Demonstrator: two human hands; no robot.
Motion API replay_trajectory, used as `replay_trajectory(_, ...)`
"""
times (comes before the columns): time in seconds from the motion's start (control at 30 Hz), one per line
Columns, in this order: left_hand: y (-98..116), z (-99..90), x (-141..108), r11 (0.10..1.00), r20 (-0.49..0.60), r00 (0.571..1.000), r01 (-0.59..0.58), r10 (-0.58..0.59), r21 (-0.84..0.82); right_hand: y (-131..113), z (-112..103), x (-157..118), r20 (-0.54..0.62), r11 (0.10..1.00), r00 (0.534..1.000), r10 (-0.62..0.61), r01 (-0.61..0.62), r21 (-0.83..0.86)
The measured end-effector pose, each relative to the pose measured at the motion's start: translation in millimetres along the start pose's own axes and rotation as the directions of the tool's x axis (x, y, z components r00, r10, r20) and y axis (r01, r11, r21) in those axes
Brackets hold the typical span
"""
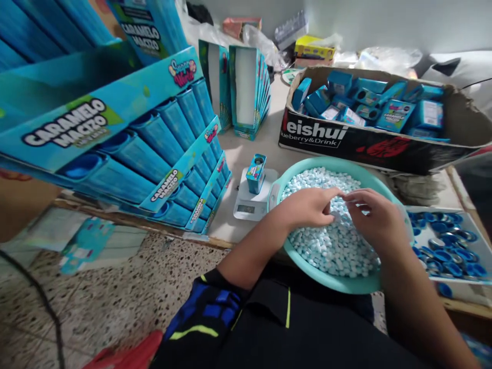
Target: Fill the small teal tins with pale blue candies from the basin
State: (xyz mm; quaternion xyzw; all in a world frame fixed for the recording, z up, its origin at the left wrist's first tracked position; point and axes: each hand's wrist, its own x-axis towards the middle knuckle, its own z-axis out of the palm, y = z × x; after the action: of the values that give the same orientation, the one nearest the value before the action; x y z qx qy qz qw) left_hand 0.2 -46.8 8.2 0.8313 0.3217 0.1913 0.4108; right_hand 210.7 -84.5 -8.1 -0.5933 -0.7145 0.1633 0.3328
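A turquoise plastic basin [330, 285] is filled with small pale blue and white candies [326, 251]. Above the candies, my left hand [313, 207] and my right hand [369, 218] meet at the fingertips. Both have curled fingers drawn together in a pinch; whatever may be between them is hidden or too small to name. To the left of the basin, a white digital scale [246, 197] carries an upright blue candy tin [255, 174] whose round top opening shows. The scale's display is too blurred to read.
A blue tiered display [126, 148] of tins stands at left, with narrow blue cartons [246, 92] behind. A black cardboard box [330, 136] of blue tins sits behind the basin. At right, a white tray [480, 246] holds several blue caps [449, 253]. The table edge [219, 241] runs in front.
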Motion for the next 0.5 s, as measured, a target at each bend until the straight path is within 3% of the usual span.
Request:
replay_trajectory(0.1,-3.3,-1.4,-2.5,1.000,-0.031,0.999,-0.015,0.014,-0.017,4.1,5.8,1.3,0.021,0.999,0.999,0.025,-0.024,-0.034)
replay_trajectory(0.27,-4.0,-3.4,1.8,0.994,-0.070,0.997,0.019,-0.011,0.109,1.5,10.2,8.5,0.138,0.992,0.989,0.053,-0.037,-0.120)
replay_trajectory(0.4,1.8,-7.4,2.0,0.986,-0.115,0.987,-0.097,0.113,0.137,-10.7,6.0,15.2,0.280,0.985,0.958,0.062,-0.013,-0.174)
replay_trajectory(0.47,4.4,-9.4,-7.2,0.960,-0.262,0.941,-0.151,0.212,0.234,-15.7,4.6,16.2,0.318,0.988,0.948,0.023,0.027,-0.153)
replay_trajectory(0.5,4.5,-10.2,-14.5,0.938,-0.389,0.886,-0.127,0.254,0.324,-17.5,4.4,16.2,0.323,0.990,0.946,0.004,0.042,-0.135)
